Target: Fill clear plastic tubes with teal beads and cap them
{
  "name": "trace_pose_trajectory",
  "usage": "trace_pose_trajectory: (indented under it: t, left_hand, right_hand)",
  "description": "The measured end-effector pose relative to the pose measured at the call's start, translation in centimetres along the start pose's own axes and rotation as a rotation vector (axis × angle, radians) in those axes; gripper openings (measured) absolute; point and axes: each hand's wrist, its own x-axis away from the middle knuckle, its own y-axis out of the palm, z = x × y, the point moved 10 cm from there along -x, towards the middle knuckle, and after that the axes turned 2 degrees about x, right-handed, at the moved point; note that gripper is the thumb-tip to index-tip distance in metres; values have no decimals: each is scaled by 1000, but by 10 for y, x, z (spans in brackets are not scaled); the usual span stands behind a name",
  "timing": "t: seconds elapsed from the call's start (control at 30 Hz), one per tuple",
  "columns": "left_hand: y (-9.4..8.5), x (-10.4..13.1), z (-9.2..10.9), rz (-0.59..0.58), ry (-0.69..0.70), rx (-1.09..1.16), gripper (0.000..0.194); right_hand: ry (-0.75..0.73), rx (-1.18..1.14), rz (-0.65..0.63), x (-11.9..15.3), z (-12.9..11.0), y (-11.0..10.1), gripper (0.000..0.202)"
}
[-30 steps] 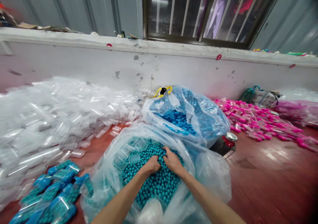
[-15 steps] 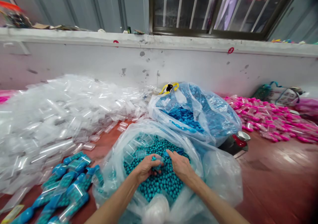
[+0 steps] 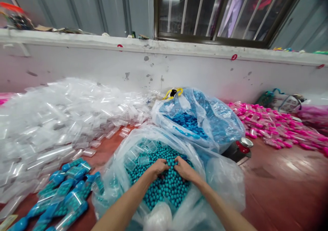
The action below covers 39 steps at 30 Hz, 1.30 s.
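A clear plastic bag (image 3: 107, 159) stands open at the centre, full of teal beads (image 3: 166, 190). Several clear plastic containers (image 3: 143, 160) lie on the beads at the bag's left side. Over the middle of the beads is my left hand (image 3: 159, 168), its fingers curled and lowered; whatever they hold is hidden. Close to its right, my right hand (image 3: 183, 168) has its fingers bent down at the beads, and I cannot make out anything in them. A small gap separates the two hands.
Clear empty containers (image 3: 64, 111) are heaped at the left. Filled blue-capped containers (image 3: 74, 190) lie at the lower left. Behind the beads sits a bag of blue parts (image 3: 222, 121); right of it are a silver-lidded jar (image 3: 244, 145) and pink pieces (image 3: 276, 125).
The container that showed in my left hand is out of sight. My right hand's extended finger has bent down toward the beads. The view has shifted slightly.
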Motion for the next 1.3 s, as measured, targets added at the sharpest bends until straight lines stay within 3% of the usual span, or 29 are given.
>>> trace_pose_trajectory:
  t: [0.1, 0.2, 0.33, 0.43, 0.57, 0.7, 0.87, 1.1, 1.2, 1.3]
  left_hand:
    - [1, 7, -1, -92, 12, 154, 16]
    - [-8, 17, 1, -109, 52, 268, 25]
    - [-23, 30, 8, -52, 108, 319, 34]
    - [-31, 40, 17, 29, 173, 300, 38]
    - [-20, 48, 16, -6, 168, 294, 44]
    - [-15, 56, 8, -103, 119, 440, 48]
    - [-18, 64, 3, -159, 100, 525, 46]
    - [-11, 72, 10, -109, 211, 523, 51]
    - [-14, 76, 11, -88, 225, 529, 55]
    - [-17, 79, 9, -74, 217, 507, 59]
  right_hand:
    - [-7, -35, 51, 6, 1, -11, 38]
    - [3, 106, 172, 15, 1, -31, 33]
    - [5, 136, 193, 22, -4, -38, 26]
    - [-43, 114, 268, 28, -19, -43, 35]
    - [-216, 240, 339, 40, -53, -36, 42]
    - [-271, 266, 268, 44, -53, -23, 36]
    - [-284, 35, 254, 43, -42, -31, 36]
    - [-326, -306, 275, 52, -72, -50, 28]
    - [-302, -428, 209, 49, -69, -46, 29]
    - [-271, -500, 248, 47, -61, -48, 29]
